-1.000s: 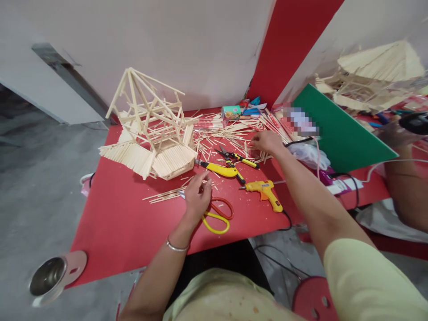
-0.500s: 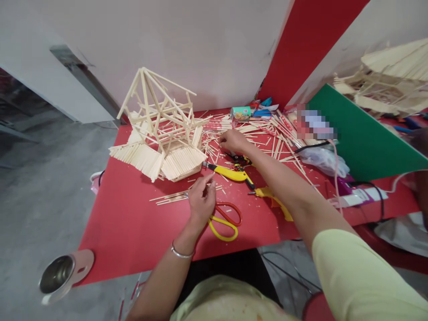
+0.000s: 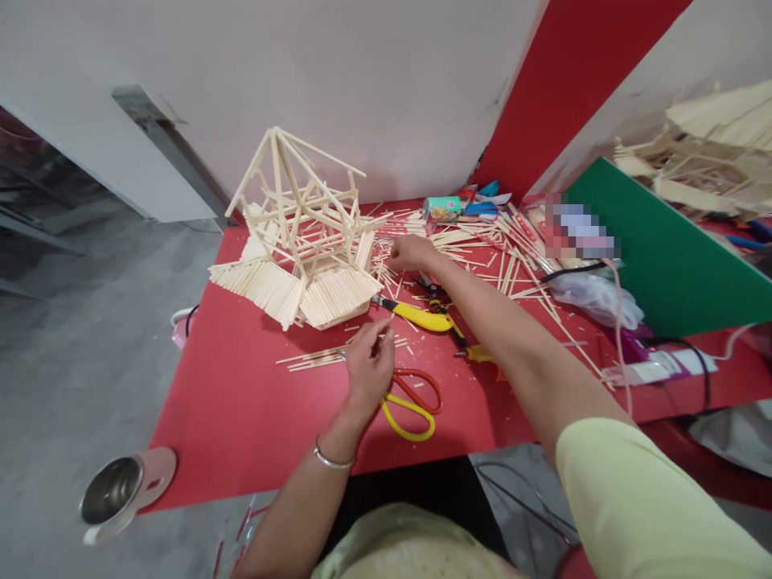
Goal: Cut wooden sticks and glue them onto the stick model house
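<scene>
Scissors (image 3: 415, 407): lie on the table (image 3: 241, 418), red- and yellow-looped, blade end mostly hidden behind left hand (image 3: 371, 362).
Loose sticks (image 3: 461, 237): lie pale, thin, crisscrossed near right hand (image 3: 413, 253).
Stick model (image 3: 341, 297): stands upright, peaked, open-framed above, slatted and flaring below.

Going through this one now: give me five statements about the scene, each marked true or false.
1. The scissors have one red and one yellow handle. True.
2. The right hand grips the scissors. False: the right hand is at the loose sticks.
3. A bracelet circles the left wrist. True.
4. The can stands upright. False: the can lies on its side.
5. The stick model stands left of the can. True.
</scene>
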`<action>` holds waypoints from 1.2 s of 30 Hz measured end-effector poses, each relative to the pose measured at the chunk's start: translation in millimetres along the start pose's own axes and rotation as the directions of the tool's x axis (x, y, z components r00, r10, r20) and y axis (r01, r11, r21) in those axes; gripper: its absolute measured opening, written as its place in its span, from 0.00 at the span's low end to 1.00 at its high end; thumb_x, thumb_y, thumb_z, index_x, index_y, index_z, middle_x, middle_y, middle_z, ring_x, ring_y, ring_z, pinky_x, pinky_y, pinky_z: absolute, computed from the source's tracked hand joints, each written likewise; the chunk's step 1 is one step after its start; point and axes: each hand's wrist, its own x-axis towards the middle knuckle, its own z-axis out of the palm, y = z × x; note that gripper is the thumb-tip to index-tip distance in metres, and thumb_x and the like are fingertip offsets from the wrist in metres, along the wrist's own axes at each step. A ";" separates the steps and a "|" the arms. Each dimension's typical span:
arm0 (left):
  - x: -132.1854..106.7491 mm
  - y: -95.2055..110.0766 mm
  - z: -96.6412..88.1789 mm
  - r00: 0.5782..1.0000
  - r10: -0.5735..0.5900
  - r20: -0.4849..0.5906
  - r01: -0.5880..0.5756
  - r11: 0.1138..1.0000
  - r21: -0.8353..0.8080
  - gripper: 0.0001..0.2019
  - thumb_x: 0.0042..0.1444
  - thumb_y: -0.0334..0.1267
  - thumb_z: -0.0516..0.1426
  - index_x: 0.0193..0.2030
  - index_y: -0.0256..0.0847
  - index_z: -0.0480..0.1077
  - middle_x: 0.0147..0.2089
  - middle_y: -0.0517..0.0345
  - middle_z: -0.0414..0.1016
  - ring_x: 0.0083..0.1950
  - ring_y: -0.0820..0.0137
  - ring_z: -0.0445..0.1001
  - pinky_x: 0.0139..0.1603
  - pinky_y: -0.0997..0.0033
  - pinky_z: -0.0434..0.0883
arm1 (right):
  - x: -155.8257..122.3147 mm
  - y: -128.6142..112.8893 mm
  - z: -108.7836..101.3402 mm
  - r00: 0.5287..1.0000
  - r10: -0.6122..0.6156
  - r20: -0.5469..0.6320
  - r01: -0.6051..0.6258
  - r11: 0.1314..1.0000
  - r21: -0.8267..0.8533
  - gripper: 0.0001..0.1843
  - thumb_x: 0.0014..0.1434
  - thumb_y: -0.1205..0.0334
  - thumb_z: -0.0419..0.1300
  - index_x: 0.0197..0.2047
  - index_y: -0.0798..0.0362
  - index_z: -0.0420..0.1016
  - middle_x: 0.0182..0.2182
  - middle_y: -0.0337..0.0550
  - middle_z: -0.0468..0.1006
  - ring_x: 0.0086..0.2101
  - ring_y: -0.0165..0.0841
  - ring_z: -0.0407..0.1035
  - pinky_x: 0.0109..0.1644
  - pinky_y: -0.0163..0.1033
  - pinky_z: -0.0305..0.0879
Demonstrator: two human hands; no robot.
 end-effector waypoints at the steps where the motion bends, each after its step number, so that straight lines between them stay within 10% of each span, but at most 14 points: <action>1: -0.1 0.4 0.4 1.000 0.005 0.005 -0.005 1.000 -0.003 0.11 0.67 0.37 0.57 0.51 0.42 0.77 0.42 0.52 0.80 0.41 0.66 0.77 0.44 0.66 0.72 | 4.0 2.2 -1.4 1.000 0.000 -0.021 0.000 1.000 0.010 0.18 0.62 0.56 0.60 0.51 0.52 0.84 0.49 0.50 0.83 0.48 0.42 0.76 0.54 0.42 0.68; 11: 3.2 -0.6 -1.2 1.000 -0.002 -0.009 0.002 1.000 -0.018 0.11 0.66 0.35 0.57 0.52 0.40 0.77 0.42 0.53 0.80 0.41 0.68 0.77 0.43 0.69 0.72 | 42.6 -0.4 10.7 0.981 0.063 -0.183 -0.053 0.997 0.060 0.20 0.68 0.55 0.53 0.57 0.46 0.80 0.54 0.49 0.81 0.54 0.46 0.73 0.57 0.47 0.70; 20: 4.4 -0.3 -0.4 1.000 -0.028 0.003 0.028 0.999 -0.018 0.10 0.66 0.36 0.57 0.51 0.39 0.77 0.40 0.52 0.79 0.39 0.69 0.76 0.42 0.69 0.72 | 63.2 -2.6 10.7 0.996 0.058 -0.064 -0.053 0.996 0.072 0.19 0.50 0.55 0.72 0.45 0.53 0.86 0.42 0.51 0.85 0.44 0.44 0.78 0.51 0.42 0.73; 31: 2.7 -3.7 0.1 0.998 -0.057 -0.003 0.057 0.997 -0.048 0.10 0.66 0.36 0.57 0.51 0.41 0.77 0.41 0.53 0.79 0.39 0.69 0.76 0.41 0.70 0.72 | 62.4 38.9 -8.8 0.997 -0.074 -0.014 0.075 0.992 0.098 0.14 0.56 0.65 0.66 0.46 0.54 0.86 0.41 0.46 0.86 0.40 0.35 0.78 0.45 0.34 0.69; 36: 2.0 -8.5 5.0 0.997 -0.035 0.064 0.038 0.998 -0.057 0.17 0.65 0.37 0.58 0.60 0.44 0.73 0.57 0.47 0.75 0.43 0.69 0.76 0.43 0.69 0.76 | 64.2 43.2 -2.8 0.991 -0.096 -0.097 0.103 0.992 0.068 0.17 0.59 0.65 0.63 0.51 0.55 0.84 0.47 0.49 0.85 0.47 0.39 0.76 0.52 0.36 0.67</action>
